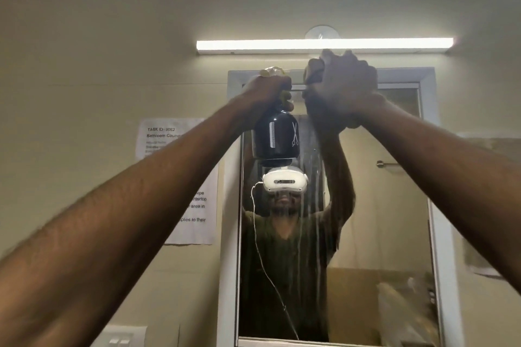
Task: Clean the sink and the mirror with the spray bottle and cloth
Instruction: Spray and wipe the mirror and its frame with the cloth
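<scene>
At mirror (pixel 380 220) top, your left hand (pixel 267 90) grips bottle (pixel 276 135) clear while right hand (pixel 342 87) bunches cloth (pixel 315 70) against wet glass.

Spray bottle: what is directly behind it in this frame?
Behind the spray bottle, gripped by the left hand, is the mirror, wet with drip streaks. The bottle covers the glass behind it and part of the reflection above the headset.

Dim room, glaring tube light (pixel 324 45), blurred hands
</scene>
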